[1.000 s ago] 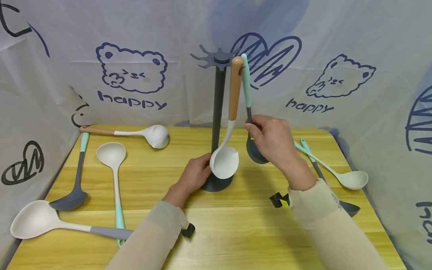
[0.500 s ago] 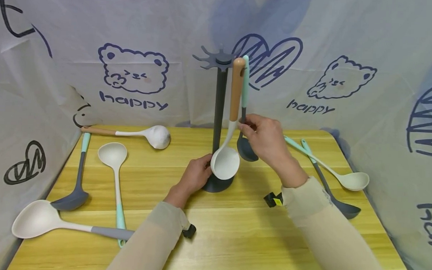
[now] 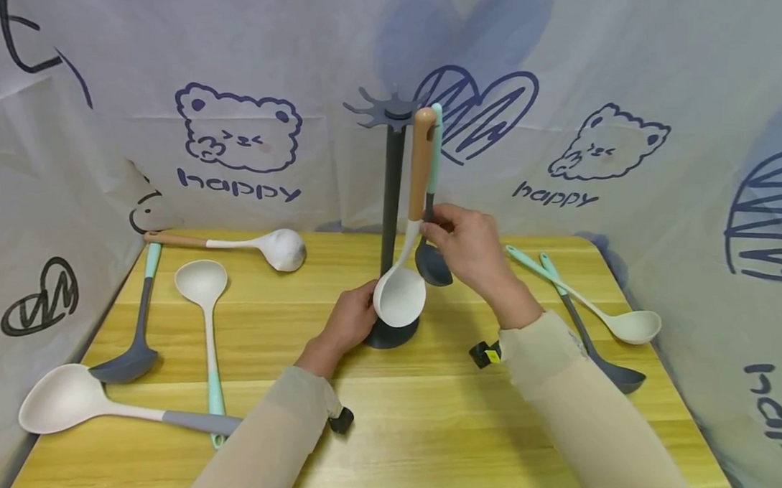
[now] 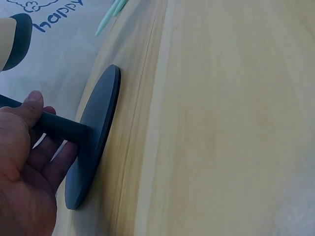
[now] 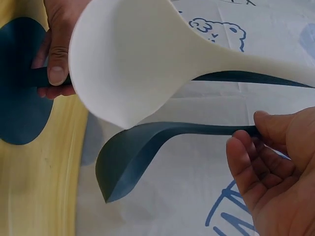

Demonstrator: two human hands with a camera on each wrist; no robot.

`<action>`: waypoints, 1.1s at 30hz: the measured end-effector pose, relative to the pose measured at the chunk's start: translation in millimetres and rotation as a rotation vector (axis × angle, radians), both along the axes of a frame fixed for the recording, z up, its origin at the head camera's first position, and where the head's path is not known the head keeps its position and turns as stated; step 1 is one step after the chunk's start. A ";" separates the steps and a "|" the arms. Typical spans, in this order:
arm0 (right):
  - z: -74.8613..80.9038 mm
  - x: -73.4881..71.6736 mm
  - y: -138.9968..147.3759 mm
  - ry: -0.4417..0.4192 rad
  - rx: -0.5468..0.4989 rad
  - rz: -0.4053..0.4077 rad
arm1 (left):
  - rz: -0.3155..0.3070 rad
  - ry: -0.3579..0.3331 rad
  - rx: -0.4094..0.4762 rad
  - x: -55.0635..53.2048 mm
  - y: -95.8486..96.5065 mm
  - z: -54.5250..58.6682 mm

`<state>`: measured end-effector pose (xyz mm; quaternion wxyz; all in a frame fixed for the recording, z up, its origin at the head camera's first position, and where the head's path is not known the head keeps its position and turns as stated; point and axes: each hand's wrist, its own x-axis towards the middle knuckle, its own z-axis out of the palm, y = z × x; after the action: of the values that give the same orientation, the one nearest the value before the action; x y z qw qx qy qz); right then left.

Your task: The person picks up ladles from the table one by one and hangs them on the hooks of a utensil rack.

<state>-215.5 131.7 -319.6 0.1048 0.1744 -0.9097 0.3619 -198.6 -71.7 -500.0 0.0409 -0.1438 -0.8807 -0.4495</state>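
My left hand [image 3: 348, 320] grips the lower pole of a dark utensil stand [image 3: 393, 194], just above its round base [image 4: 96, 142]. A white ladle [image 3: 399, 297] with a wooden-coloured handle hangs upright from the front of the stand's pronged top. Between thumb and fingers, my right hand [image 3: 471, 248] pinches the neck of a dark grey ladle [image 5: 138, 152] with a mint handle [image 3: 436, 152]. That ladle is upright, bowl down, right beside the hanging one. Its handle top is partly hidden behind the wooden-coloured handle, so I cannot tell whether it touches a prong.
On the table's left lie a white ladle with a wooden-coloured handle [image 3: 284, 250], a grey ladle [image 3: 128, 363], a white ladle with a mint handle [image 3: 201, 280] and a large white spoon [image 3: 62, 399]. Crossed at right are a white ladle [image 3: 634, 327] and a grey ladle [image 3: 622, 377].
My right hand has moved left with the dark grey ladle, bringing its mint handle behind the wooden-coloured one. The left hand stays on the pole.
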 end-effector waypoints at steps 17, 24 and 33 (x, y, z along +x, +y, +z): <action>-6.3 2.9 1.2 -0.087 -0.031 0.023 | 0.014 0.090 -0.033 5.0 -2.5 -1.4; -7.9 9.0 7.4 -0.018 0.003 -0.001 | 0.068 0.033 0.008 2.3 2.4 -1.5; -8.2 14.2 11.8 0.054 0.031 -0.008 | 0.101 0.125 -0.064 1.7 4.9 -2.6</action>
<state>-201.3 143.5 -327.9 0.1282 0.1820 -0.9128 0.3425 -196.8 -66.8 -502.6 0.1138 -0.1283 -0.8965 -0.4084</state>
